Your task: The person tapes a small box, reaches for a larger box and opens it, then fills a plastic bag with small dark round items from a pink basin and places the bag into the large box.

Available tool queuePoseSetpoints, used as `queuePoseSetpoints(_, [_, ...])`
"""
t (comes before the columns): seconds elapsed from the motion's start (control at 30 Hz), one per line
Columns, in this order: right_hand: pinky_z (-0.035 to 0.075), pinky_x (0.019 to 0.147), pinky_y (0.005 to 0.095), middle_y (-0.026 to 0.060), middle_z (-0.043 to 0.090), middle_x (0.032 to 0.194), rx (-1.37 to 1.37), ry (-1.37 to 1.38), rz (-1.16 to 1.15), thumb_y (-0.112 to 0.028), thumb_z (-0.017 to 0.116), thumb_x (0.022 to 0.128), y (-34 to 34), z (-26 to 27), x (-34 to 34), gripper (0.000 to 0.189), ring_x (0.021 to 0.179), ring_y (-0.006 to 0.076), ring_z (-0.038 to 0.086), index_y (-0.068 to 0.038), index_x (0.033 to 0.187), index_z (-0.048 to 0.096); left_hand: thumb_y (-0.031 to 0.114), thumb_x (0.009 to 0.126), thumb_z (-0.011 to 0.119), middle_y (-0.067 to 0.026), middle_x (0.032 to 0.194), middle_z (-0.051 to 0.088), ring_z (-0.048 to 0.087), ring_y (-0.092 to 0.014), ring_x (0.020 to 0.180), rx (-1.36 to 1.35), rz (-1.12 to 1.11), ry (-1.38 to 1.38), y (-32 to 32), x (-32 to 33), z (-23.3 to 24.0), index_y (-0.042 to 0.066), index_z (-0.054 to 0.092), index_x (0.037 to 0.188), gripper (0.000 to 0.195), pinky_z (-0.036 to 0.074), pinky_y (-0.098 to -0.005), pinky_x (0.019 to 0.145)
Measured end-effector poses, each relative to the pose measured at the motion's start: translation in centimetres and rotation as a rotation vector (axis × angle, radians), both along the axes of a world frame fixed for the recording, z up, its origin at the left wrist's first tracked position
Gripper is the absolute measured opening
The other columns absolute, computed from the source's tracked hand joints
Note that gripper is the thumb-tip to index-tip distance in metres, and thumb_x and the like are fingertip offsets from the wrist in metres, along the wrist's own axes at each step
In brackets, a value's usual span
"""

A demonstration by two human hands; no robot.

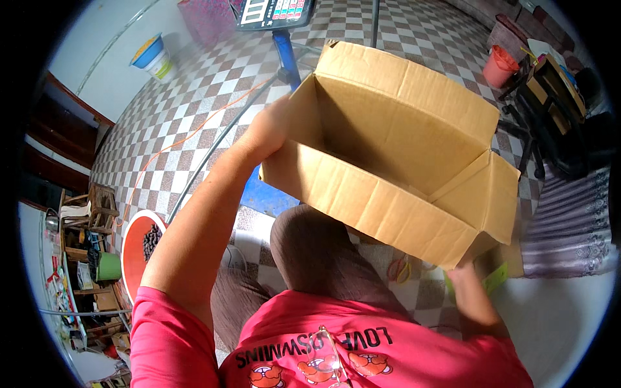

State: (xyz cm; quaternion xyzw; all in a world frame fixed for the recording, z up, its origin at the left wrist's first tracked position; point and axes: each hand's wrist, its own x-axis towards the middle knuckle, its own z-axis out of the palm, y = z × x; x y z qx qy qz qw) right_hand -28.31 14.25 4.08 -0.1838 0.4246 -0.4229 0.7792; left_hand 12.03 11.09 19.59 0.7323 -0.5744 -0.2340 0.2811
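An open cardboard box [402,126] is held up in front of me, tilted, its flaps spread and no contents visible inside. My left hand [271,123] grips its left end, with the fingers partly hidden by the cardboard. At the lower right corner, my right hand [461,274] holds the box from beneath; most of its fingers are hidden. Behind the box stands a platform scale with a blue post [287,53], a keypad head [274,13] and a blue base [267,194], partly covered by the box. Scissors [399,270] with red and yellow handles lie below the box.
A red basin [136,257] with dark pellet-like pieces is at my left. An orange cord [187,138] crosses the checkered floor. Farther off are a blue basin on a bucket [150,53], a pink bucket [499,67], a wooden chair [102,206] and a black wheeled chair [553,140].
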Motion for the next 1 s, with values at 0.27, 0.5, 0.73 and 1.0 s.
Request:
queuePoseSetpoints(0.27, [0.047, 0.081, 0.0432, 0.0087, 0.053, 0.116, -0.091, 0.018, 0.026, -0.038, 0.046, 0.087, 0.8, -2.7, 0.6, 0.043, 0.099, 0.026, 0.055, -0.009, 0.119, 0.046, 0.02, 0.084, 0.043, -0.0182, 0.108, 0.056, 0.051, -0.036, 0.102, -0.197, 0.016, -0.288, -0.2, 2.2, -4.3, 0.007, 0.047, 0.113, 0.032, 0.042, -0.0411, 0.083])
queuePoseSetpoints(0.5, [0.047, 0.079, 0.0433, 0.009, 0.053, 0.115, -0.04, -0.007, 0.041, -0.037, 0.046, 0.087, 0.9, -4.0, 0.9, 0.042, 0.098, 0.0266, 0.055, -0.009, 0.118, 0.046, 0.018, 0.084, 0.043, -0.0188, 0.106, 0.056, 0.052, -0.035, 0.101, -0.16, 0.069, -0.296, -0.1, 1.1, -4.0, 0.007, 0.047, 0.113, 0.032, 0.043, -0.0423, 0.083])
queuePoseSetpoints(0.73, [0.047, 0.078, 0.0434, 0.0093, 0.053, 0.114, 0.012, 0.002, 0.065, -0.037, 0.045, 0.088, 0.5, -6.4, 1.0, 0.04, 0.097, 0.0271, 0.055, -0.01, 0.117, 0.047, 0.016, 0.083, 0.042, -0.0221, 0.108, 0.053, 0.05, -0.04, 0.102, -0.082, 0.229, -0.428, 0.2, 1.7, -4.5, 0.011, 0.044, 0.119, 0.037, 0.042, -0.0442, 0.085])
queuePoseSetpoints(1.0, [0.047, 0.077, 0.0435, 0.0096, 0.053, 0.113, 0.064, 0.036, 0.075, -0.037, 0.045, 0.088, -0.2, -9.4, 0.3, 0.039, 0.095, 0.0277, 0.055, -0.01, 0.116, 0.047, 0.034, 0.081, 0.054, -0.0239, 0.11, 0.051, 0.05, -0.04, 0.102, -0.116, 0.32, -0.327, 1.7, 1.3, -4.3, 0.009, 0.046, 0.12, 0.048, 0.042, -0.0449, 0.086])
